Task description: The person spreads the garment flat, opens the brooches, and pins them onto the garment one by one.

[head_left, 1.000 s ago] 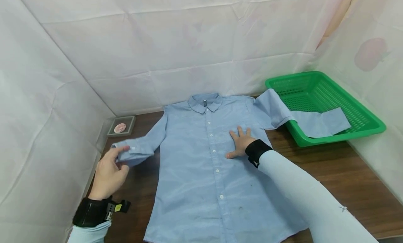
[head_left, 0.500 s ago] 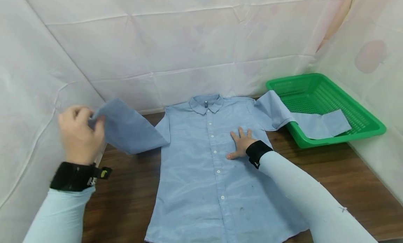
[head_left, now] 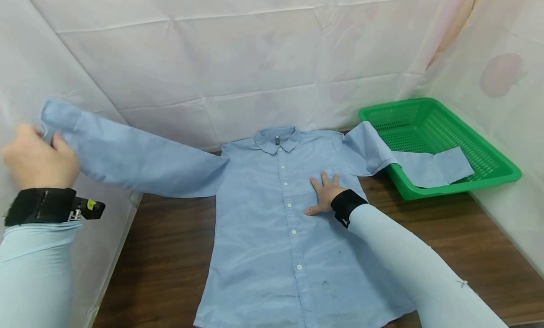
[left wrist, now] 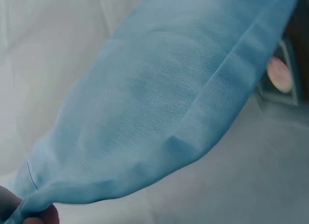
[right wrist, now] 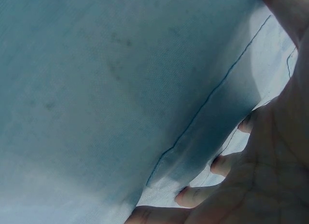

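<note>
Inspector: State of grip?
Holder: My left hand (head_left: 42,162) is clamped on the cuff (head_left: 63,115), thumb against fingers, that sleeve (head_left: 148,160) stretched outward and raised off the table (head_left: 161,252). My right hand (head_left: 327,194) grips nothing; its spread fingers rest on the chest.
Inspector: Position of the shirt (head_left: 255,224)?
Holder: Front up on the table, buttoned (dark specks (head_left: 325,283) noted lower down). The other sleeve (head_left: 369,146) crosses the rim of the green basket (head_left: 463,188), its end inside.
</note>
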Demonstrator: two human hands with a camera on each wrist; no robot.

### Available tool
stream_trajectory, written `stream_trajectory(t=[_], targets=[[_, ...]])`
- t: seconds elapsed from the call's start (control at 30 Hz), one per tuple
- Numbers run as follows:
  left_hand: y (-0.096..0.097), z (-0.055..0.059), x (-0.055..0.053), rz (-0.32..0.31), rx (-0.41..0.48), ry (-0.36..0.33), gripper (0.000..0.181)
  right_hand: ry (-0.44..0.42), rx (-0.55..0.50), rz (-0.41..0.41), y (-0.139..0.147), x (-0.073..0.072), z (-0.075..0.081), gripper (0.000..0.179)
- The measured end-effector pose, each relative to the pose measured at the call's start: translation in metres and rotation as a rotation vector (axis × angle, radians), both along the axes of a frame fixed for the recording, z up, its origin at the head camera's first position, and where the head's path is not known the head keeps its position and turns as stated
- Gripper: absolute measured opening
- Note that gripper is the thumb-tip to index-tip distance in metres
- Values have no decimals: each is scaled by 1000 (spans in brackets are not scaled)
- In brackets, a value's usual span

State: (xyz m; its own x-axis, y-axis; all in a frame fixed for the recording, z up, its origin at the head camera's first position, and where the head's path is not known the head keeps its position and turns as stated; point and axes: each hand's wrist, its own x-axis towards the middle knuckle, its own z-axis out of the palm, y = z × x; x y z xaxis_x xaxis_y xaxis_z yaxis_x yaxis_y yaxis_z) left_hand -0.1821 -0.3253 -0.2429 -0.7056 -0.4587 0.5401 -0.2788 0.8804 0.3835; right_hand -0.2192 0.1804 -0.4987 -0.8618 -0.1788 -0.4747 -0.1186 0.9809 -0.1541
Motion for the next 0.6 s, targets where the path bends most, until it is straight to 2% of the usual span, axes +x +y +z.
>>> stream_trajectory(t=[0.1,0.2,0.27,0.37,0.43,0.5,0.6], targets=[[-19,-12,4,54,39,-81,36,-4,2,-2,-1,-1,-1,121],[-35,-29,10,93,34,-172,33,-5,7,-1,-2,-1,-2,121],[-41,-41,14,115,-21,-233,30,-8,8,-2,-2,-1,-2,121],[-43,-56,19,137,-117,-289,26,-11,10,-3,-2,-1,1,120],[-41,-65,22,127,-157,-273,22,-12,12,-7,-2,0,3,119],[-37,-72,26,96,-131,-225,21,-14,15,-11,-2,1,4,119],[-29,-84,33,51,-52,-82,23,-14,5,-19,-2,1,2,119]])
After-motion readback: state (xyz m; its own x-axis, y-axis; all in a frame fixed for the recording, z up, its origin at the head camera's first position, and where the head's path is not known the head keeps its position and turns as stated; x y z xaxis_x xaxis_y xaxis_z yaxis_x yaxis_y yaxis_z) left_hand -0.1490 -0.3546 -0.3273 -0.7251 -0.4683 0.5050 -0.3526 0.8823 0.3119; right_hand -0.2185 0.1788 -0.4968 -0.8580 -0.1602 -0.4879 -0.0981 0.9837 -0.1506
